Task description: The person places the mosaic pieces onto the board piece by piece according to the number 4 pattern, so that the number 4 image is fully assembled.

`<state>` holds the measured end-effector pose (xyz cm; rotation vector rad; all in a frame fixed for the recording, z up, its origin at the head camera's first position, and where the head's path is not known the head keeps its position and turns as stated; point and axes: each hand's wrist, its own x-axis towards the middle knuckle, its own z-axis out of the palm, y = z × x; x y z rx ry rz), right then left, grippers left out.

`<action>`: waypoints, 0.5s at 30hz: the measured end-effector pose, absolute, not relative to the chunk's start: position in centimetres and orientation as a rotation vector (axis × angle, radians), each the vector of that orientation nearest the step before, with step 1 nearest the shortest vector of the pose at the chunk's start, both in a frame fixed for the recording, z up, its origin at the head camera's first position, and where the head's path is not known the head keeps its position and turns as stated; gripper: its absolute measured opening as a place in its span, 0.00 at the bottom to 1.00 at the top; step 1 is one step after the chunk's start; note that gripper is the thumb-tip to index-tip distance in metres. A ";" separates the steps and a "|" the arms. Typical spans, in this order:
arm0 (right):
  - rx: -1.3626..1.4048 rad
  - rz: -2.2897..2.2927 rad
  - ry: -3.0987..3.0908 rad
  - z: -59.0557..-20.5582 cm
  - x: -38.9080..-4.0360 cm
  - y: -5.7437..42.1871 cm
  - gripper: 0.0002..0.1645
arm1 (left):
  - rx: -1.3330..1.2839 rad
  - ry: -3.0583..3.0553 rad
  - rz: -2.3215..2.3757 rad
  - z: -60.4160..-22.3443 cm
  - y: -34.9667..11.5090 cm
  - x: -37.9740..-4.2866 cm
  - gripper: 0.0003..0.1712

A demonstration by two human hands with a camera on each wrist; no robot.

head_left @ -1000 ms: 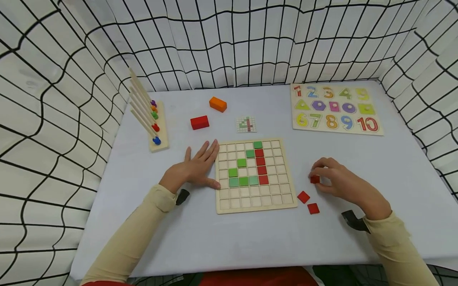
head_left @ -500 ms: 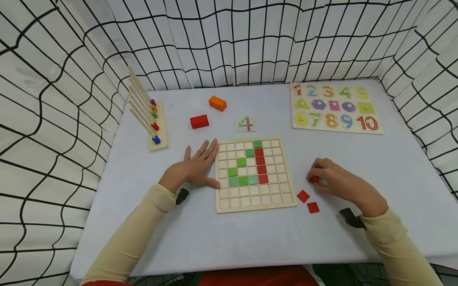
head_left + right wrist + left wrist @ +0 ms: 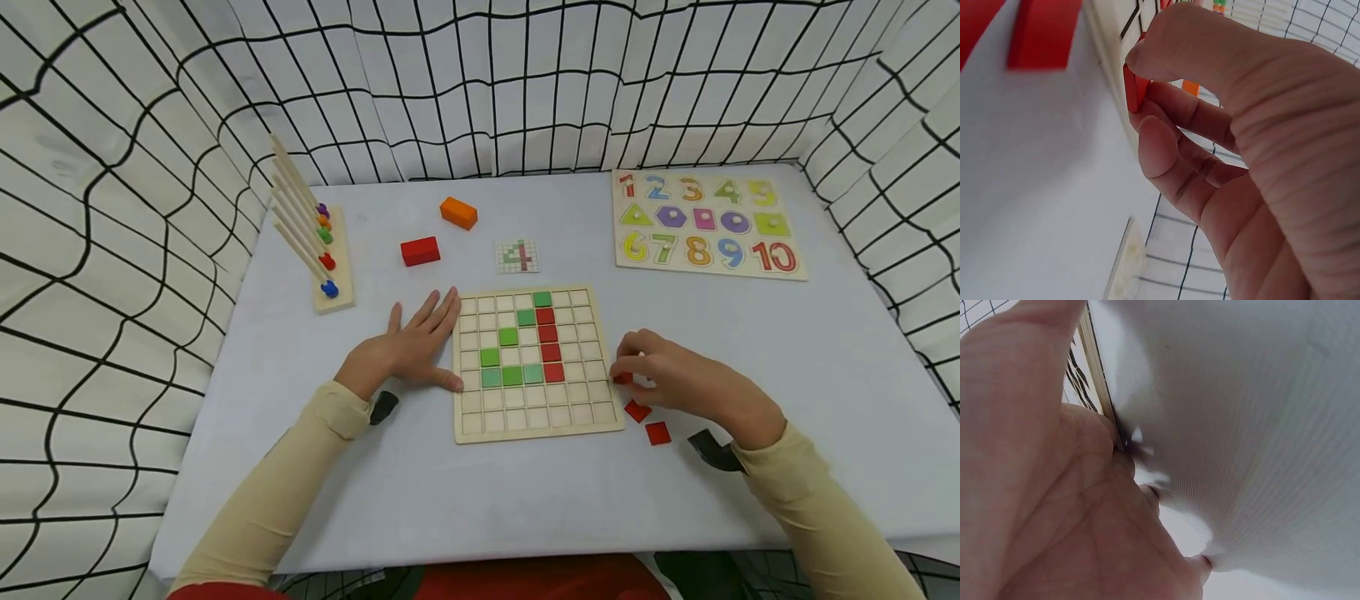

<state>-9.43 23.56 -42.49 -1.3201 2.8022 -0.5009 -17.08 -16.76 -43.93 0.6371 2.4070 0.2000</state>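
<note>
A wooden grid board [image 3: 502, 422] lies mid-table, with green tiles [image 3: 508, 337] in a diagonal and a row, and a column of red tiles [image 3: 548, 333]. Against its left edge rests my left hand [image 3: 408, 350], fingers straight and spread, the thumb touching the frame. At the board's right edge my right hand [image 3: 675, 379] pinches a red square tile [image 3: 1135, 89] between thumb and fingers, as the right wrist view shows. Below that hand two loose red tiles [image 3: 658, 433] lie on the white cloth.
Behind the board lies a small pattern card [image 3: 517, 257], with a red block [image 3: 420, 251] and an orange block [image 3: 458, 213] to its left. A wooden peg stand [image 3: 335, 267] is at far left, a number puzzle [image 3: 708, 223] at back right. Black netting [image 3: 491, 82] surrounds the table.
My right hand has moved left from beyond the loose tiles to the board's right edge, carrying the red tile. The left hand has stayed in place.
</note>
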 end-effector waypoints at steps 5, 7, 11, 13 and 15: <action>-1.494 -0.508 2.785 -42.5 -9.7 21.1 0.17 | 0.627 2.401 0.211 -44.0 -16.8 -17.2 0.81; -1.571 -0.536 2.767 -42.7 -9.9 20.2 0.17 | 0.621 2.402 0.206 -44.3 -16.9 -17.2 0.81; -1.661 -0.589 2.703 -42.8 -10.1 18.4 0.16 | 0.626 2.406 0.204 -44.4 -16.9 -17.2 0.82; -1.670 -0.594 2.677 -42.9 -10.2 17.7 0.16 | 0.631 2.406 0.205 -44.5 -16.9 -17.2 0.82; -1.678 -0.560 2.667 -43.0 -10.2 17.0 0.15 | 0.630 2.405 0.200 -44.6 -16.9 -17.3 0.82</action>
